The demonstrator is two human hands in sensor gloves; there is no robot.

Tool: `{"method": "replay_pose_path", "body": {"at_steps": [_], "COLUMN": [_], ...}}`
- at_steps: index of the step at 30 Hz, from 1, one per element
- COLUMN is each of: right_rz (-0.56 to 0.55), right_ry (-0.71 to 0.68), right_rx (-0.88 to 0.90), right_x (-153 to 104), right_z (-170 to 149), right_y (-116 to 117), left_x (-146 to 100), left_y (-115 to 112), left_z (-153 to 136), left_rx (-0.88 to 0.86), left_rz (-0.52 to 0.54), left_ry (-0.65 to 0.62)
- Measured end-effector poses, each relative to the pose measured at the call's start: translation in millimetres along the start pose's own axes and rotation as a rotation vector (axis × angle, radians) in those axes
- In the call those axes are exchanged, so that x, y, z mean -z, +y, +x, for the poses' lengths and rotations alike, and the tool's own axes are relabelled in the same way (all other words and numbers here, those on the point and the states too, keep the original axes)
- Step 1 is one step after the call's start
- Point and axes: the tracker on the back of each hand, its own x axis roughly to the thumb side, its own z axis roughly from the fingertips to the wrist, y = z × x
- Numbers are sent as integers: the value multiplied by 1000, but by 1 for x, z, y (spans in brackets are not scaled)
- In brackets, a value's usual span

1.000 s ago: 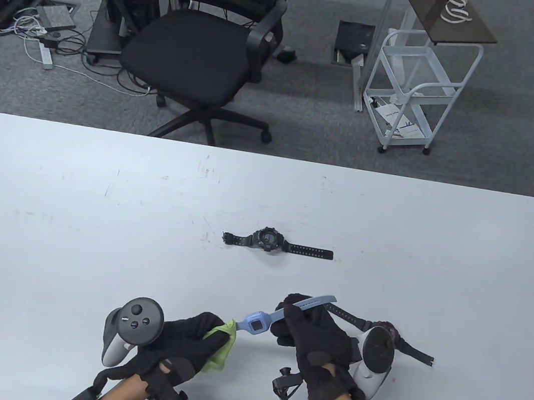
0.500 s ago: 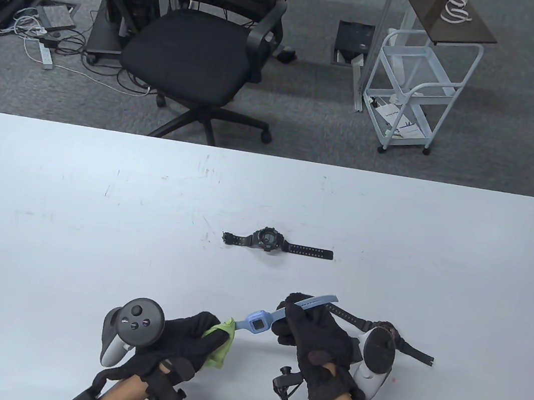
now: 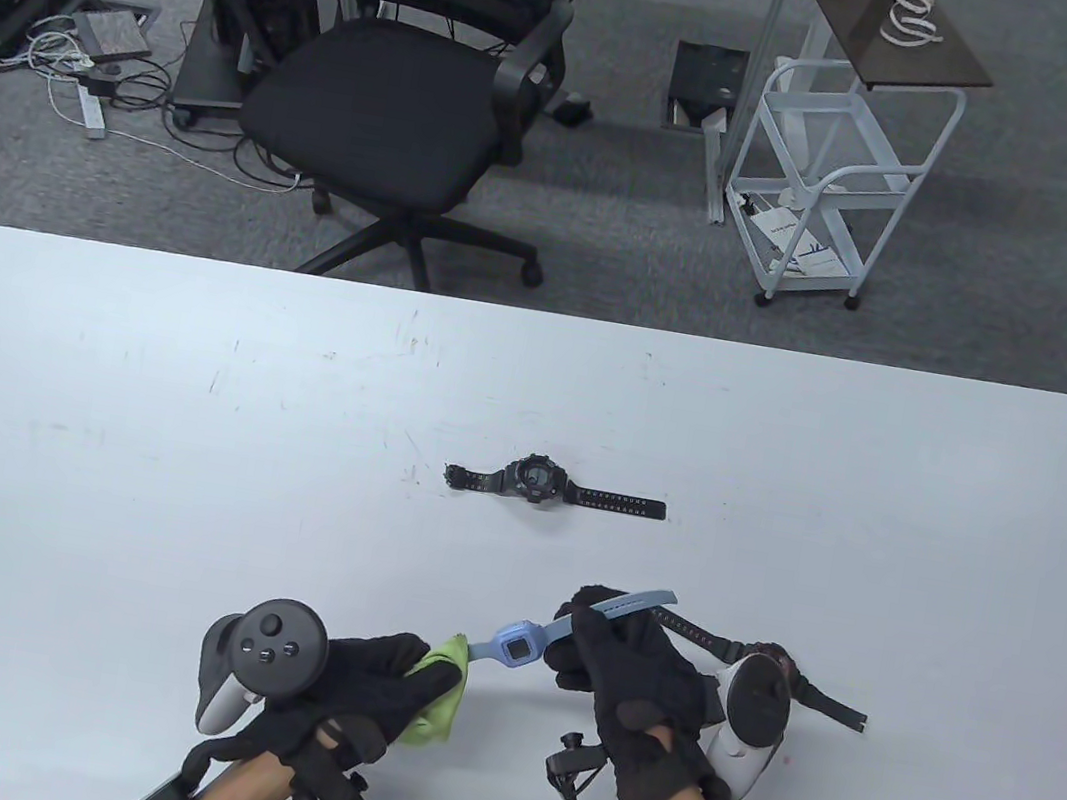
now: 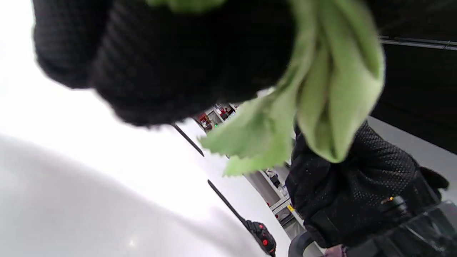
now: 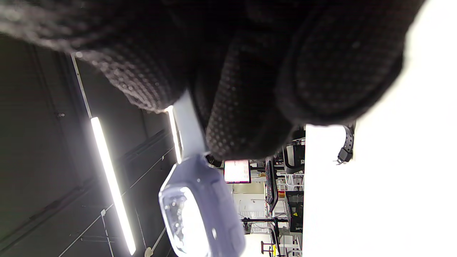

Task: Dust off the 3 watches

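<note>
Blue watch mid-dusting, near worktop's front edge.
Left hand (image 3: 357, 686) grips green cloth (image 3: 436, 693) at strap end; right hand (image 3: 637, 675) holds blue watch (image 3: 515, 642). Two black watches, centre (image 3: 536, 481) and right (image 3: 811, 692), apparently pending.

- The white table (image 3: 179, 465) fills the lower half of the table view; its far corners are rounded and the surface has small dark scuff marks.
- A black digital watch (image 3: 540, 485) lies flat near the centre of the table, with the face up and the strap stretched from 9 o'clock to 3 o'clock.
- A second dark watch (image 3: 812, 689) lies on the table at about 4 o'clock from the first one, partly hidden; its strap runs from 10 o'clock to 4 o'clock.
</note>
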Motion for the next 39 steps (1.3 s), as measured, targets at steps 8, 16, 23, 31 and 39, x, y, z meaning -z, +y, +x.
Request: {"method": "replay_pose_path", "body": {"at_steps": [8, 16, 23, 31, 39], "right_rz": [9, 1, -16, -23, -19], "right_ry": [-2, 4, 5, 8, 14], "right_rx": [-1, -2, 0, 2, 16], "right_x": [0, 0, 0, 0, 1], "right_z": [1, 0, 0, 0, -1], "right_y": [0, 0, -2, -3, -4], "left_x": [1, 2, 0, -3, 1], "left_y": [-2, -3, 2, 9, 0], "left_z": [-4, -4, -5, 0, -3], "left_rx": [-66, -100, -58, 29, -42], "left_rz": [20, -37, 7, 63, -27], "left_ry": [26, 19, 16, -17, 0]}}
